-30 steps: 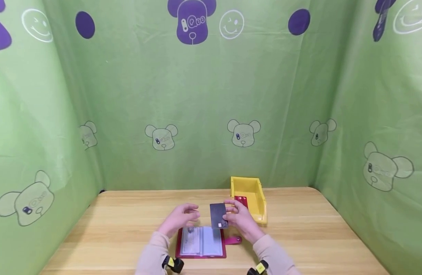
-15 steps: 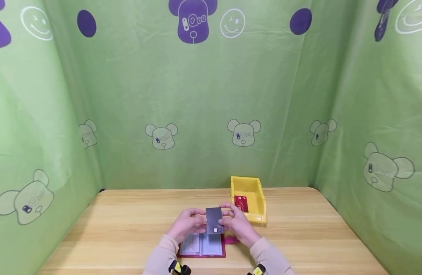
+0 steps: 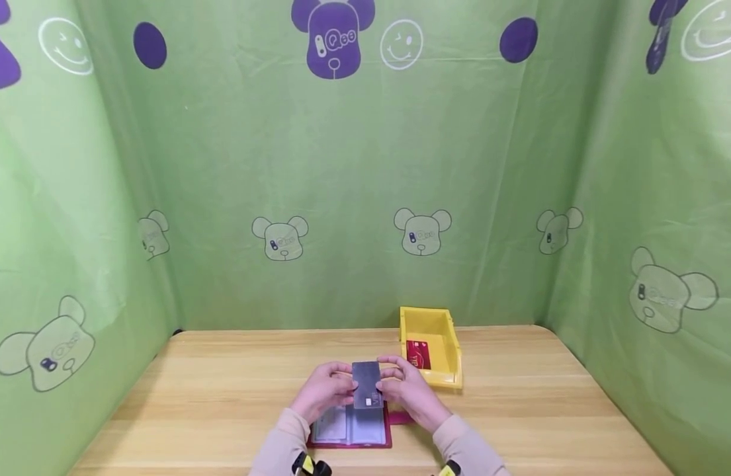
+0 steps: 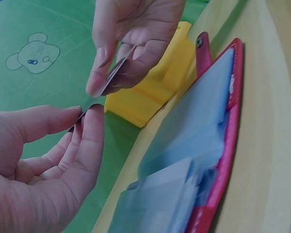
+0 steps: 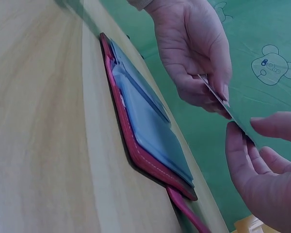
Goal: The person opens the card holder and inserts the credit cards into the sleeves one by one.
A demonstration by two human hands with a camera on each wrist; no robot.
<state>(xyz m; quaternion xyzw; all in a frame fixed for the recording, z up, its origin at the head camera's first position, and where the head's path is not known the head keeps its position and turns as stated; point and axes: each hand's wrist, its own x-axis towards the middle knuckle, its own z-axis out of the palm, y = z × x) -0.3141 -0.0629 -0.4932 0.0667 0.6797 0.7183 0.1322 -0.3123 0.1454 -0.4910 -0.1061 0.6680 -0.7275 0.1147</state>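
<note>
Hazards, left to right. The left wrist camera [image 3: 311, 465] appears close to the card holder's lower left corner; a low sweep of that forearm could drag the holder askew. The left hand [image 3: 326, 391] pinches the left edge of the black card [image 3: 366, 383] between thumb and fingertips. The card holder [image 3: 365, 430] lies open on the counter [image 3: 192, 396] with clear sleeves upward; its left side appears thicker, and a sleeve lip there could catch and fold if a card corner met it at a slant. The black card is raised above the counter, overlapping the holder's far edge in the head view. Both hands grip it, one per side. Uneven pull could bow or twist it; early release by one could let it pivot and drop. The strap [image 3: 401, 418] projects from the holder's right side beneath the right hand [image 3: 409, 391], which pinches the card's right edge; a lowered palm could press or shift the strap.

Edges and room, left to right. The counter offers wide free surface left of the left forearm. Beyond the hands, bare counter runs to the green backdrop [image 3: 353, 284]. The yellow bin [image 3: 425, 320], with a red card [image 3: 418, 355] inside, limits travel forward and right. Farther right, the counter is free. Its near edge is out of view.
</note>
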